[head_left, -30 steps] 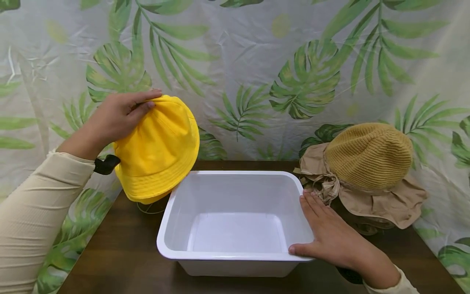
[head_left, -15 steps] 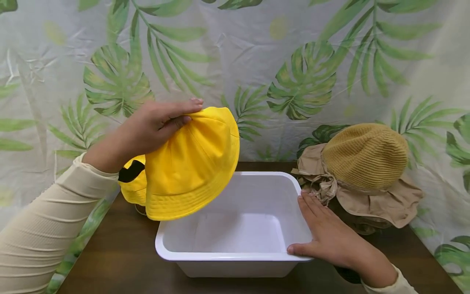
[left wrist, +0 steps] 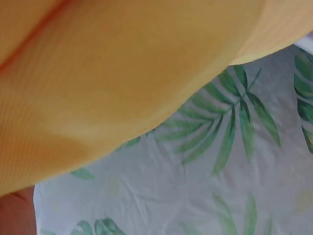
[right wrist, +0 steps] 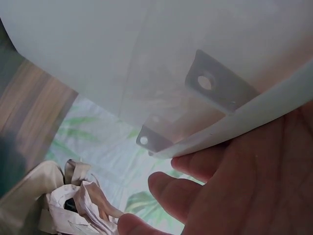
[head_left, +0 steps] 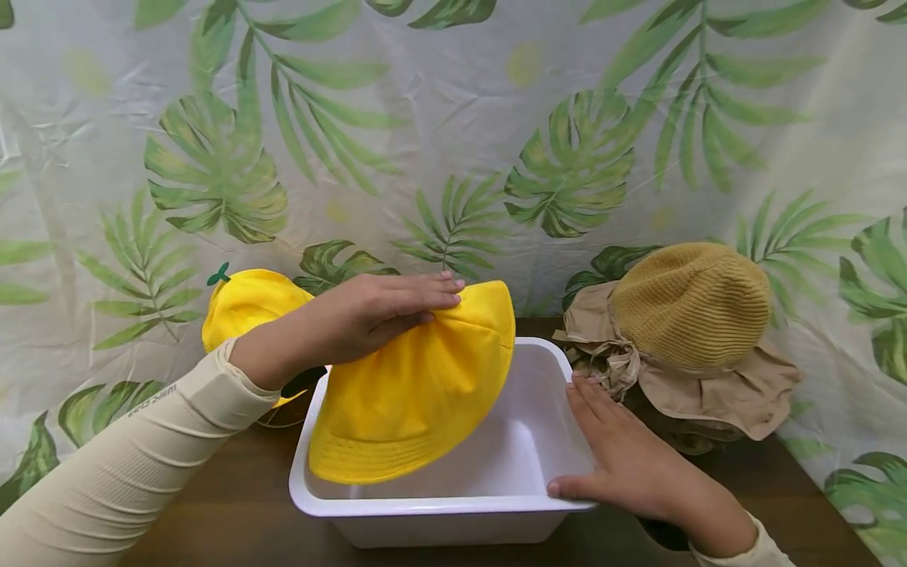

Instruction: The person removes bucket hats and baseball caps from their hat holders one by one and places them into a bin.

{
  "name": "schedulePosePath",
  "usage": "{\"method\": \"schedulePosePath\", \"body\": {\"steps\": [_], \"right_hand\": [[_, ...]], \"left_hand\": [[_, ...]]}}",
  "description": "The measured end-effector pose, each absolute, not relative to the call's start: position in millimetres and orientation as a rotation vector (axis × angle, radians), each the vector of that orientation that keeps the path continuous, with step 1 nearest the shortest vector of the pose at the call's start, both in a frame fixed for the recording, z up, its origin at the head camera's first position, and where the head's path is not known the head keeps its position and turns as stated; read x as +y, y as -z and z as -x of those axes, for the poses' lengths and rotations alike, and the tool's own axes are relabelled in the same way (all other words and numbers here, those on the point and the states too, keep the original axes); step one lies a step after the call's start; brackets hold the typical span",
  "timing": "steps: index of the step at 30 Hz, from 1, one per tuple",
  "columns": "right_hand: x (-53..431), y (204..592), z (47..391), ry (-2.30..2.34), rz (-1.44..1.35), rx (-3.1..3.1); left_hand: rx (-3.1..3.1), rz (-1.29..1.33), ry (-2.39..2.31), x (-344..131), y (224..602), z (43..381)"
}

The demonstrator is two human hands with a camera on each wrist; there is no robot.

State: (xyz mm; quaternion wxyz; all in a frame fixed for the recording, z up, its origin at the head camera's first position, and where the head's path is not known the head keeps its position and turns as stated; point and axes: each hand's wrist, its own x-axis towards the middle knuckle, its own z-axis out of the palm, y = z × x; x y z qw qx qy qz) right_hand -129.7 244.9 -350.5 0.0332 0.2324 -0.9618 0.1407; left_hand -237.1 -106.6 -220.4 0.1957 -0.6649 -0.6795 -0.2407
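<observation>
Lowering into the white bin [head_left: 397, 504], the yellow hat [head_left: 418, 394] stays in left grip [head_left: 368, 315]; right hand [head_left: 623, 465] flat.

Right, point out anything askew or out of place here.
Nothing is spilled or damaged. The yellow bucket hat, gripped by the left hand, sits tilted, half in the white tub. The right hand rests flat against the tub's side. The knit hat sits atop the crumpled beige hat.

Yellow hat [head_left: 418, 394], white tub [head_left: 439, 504]

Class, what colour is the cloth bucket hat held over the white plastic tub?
Bright yellow cloth bucket hat; the head view shows it best.
</observation>
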Motion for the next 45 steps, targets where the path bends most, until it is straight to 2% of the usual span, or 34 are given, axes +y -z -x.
{"method": "schedulePosePath", "body": {"steps": [10, 19, 45], "right_hand": [[244, 351, 129, -0.402, -0.732, -2.962], [246, 351, 131, -0.409, -0.733, -2.976], [244, 352, 131, -0.406, -0.707, -2.970]], "left_hand": [[-1.956, 1.998, 0.608, -93, 246, 214], [-2.036, 2.104, 0.611, -80, 260, 207], [-2.519, 2.164, 0.811, -53, 335, 247]]}}
